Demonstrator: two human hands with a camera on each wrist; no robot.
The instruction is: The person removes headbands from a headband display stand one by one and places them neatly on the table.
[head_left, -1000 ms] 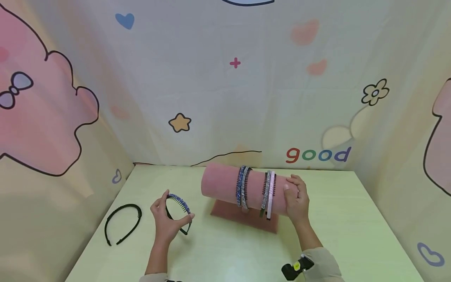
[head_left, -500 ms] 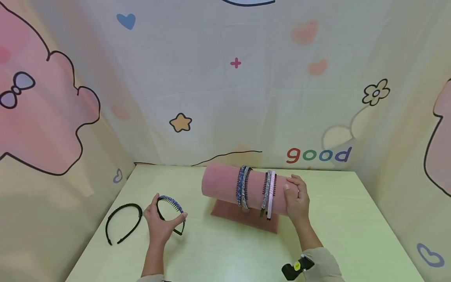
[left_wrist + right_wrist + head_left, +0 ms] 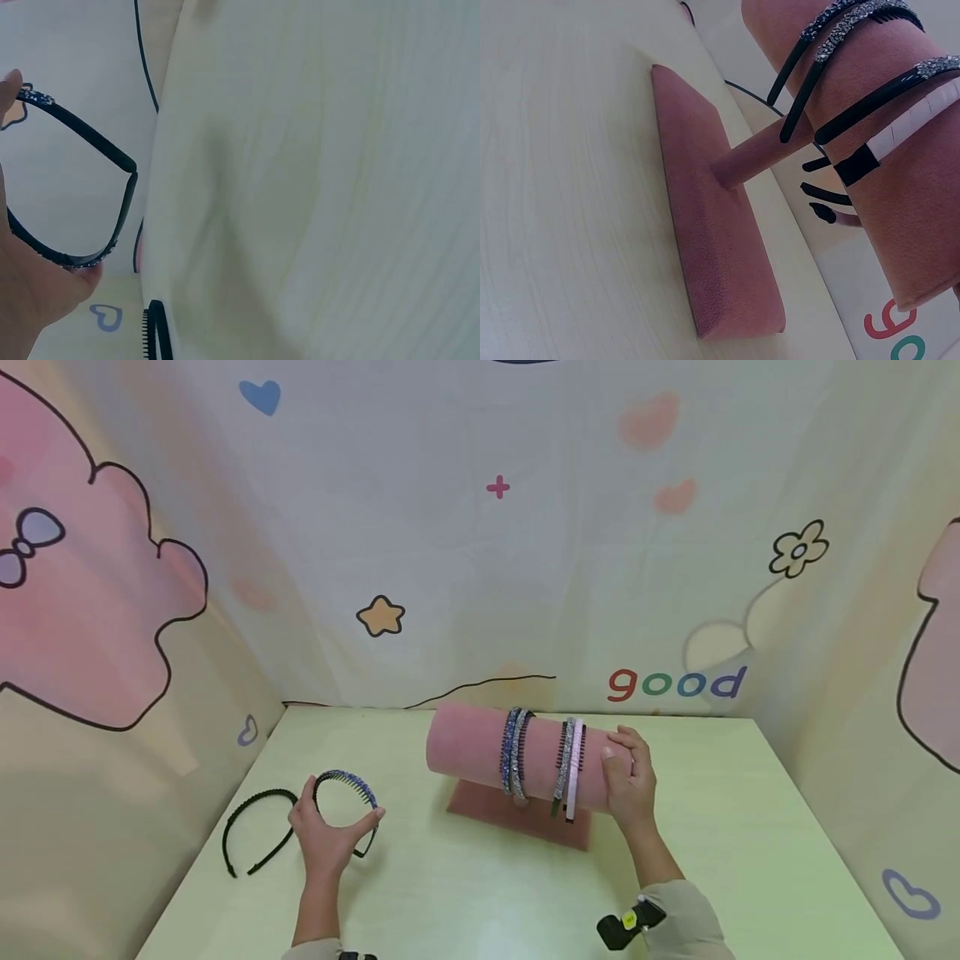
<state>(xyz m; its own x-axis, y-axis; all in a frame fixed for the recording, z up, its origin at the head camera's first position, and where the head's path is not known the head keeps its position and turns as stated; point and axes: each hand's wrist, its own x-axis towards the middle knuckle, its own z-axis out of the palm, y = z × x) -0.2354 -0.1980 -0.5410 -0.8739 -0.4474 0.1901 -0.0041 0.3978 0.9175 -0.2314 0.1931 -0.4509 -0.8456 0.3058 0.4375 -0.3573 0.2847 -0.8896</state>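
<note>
My left hand [image 3: 326, 845] holds a headband [image 3: 351, 779] with blue sparkly stones and comb teeth, thumb and fingers spread across its two sides. In the left wrist view this headband [image 3: 86, 133] shows its dark, bare ends. A black headband [image 3: 238, 808] lies on the table just left of that hand, partly overlapped by it. My right hand [image 3: 632, 787] grips the right end of a pink padded roll [image 3: 467, 745] on a stand. Around the roll sit a blue headband [image 3: 507, 752], silver glittery ones [image 3: 562, 764] and a pale pink headband [image 3: 574, 768].
The stand's flat pink base [image 3: 517, 820] rests on the pale table [image 3: 442, 893], joined to the roll by a short post [image 3: 761, 154]. A printed curtain [image 3: 420, 527] hangs behind and on both sides. A black wrist device [image 3: 630, 922] sits at my right sleeve.
My left hand has moved left with the blue-stoned headband, so that it now overlaps the black headband. My right hand stays on the roll, and the stand has not moved.
</note>
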